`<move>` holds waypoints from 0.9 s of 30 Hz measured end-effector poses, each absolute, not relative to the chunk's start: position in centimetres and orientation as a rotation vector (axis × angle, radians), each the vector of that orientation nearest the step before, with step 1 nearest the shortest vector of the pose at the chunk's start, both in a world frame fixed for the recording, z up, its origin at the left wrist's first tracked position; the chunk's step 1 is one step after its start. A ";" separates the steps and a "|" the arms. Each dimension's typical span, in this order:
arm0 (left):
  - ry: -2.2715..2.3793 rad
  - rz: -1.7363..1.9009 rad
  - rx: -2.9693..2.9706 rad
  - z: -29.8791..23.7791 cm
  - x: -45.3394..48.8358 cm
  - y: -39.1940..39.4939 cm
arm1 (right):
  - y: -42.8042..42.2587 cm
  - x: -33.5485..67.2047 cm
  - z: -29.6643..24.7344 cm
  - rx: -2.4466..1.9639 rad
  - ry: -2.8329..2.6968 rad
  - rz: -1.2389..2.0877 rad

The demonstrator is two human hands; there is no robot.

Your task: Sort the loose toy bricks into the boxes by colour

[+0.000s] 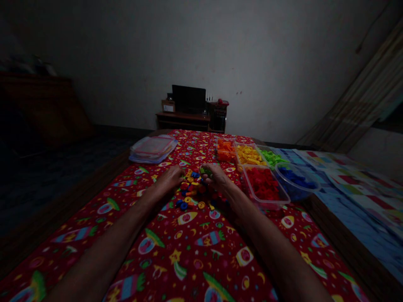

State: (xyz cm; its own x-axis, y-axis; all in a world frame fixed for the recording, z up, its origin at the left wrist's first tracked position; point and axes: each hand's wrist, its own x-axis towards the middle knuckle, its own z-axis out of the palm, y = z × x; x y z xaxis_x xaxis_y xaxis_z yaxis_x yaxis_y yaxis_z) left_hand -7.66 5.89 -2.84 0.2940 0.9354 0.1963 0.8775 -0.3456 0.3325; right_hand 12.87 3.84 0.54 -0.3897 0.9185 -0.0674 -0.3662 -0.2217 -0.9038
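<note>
Both bare hands rest around a small pile of mixed plastic toy pieces [190, 193] in red, blue, yellow and orange on a red patterned cloth [195, 256]. At the pile's left edge, my left hand [170, 178] has its fingers curled together; whatever they may hold is hidden. My right hand [217, 177], on the pile's right side, is closed around green toy pieces [206, 171]. Sorted pieces fill containers to the right: an orange box [226, 150], a yellow box [250, 155], green pieces [272, 158], a red box [263, 184] and a round blue tub [296, 180].
Stacked clear lids [153, 148] lie at the cloth's far left. Beyond the table stands a low desk [182, 118] with a black monitor [189, 99]. A blue and checkered bedspread [362, 188] spreads along the right. The room is dim.
</note>
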 end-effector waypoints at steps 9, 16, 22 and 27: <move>1.533 0.636 2.528 -1.1 -7.0 5.3 | 3.8 12.8 0.7 -0.845 -0.905 1.905; 1.396 0.776 2.545 -1.1 -6.6 5.0 | 4.2 12.7 -0.1 -0.926 -0.853 1.868; 1.294 0.860 2.589 -0.1 -5.4 4.7 | 4.4 12.7 -0.1 -1.056 -0.836 1.845; 1.212 0.898 2.612 1.2 -3.8 3.6 | 4.4 12.5 -0.5 -1.069 -0.828 1.873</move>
State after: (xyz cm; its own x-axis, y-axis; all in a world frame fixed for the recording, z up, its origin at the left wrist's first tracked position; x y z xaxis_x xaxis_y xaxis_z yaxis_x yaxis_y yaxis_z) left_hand -3.80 3.57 1.21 0.5016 0.7306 0.4632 0.6561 -0.6703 0.3468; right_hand 12.52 4.38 -0.49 -0.3155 0.8766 -0.3633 -0.3214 -0.4589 -0.8283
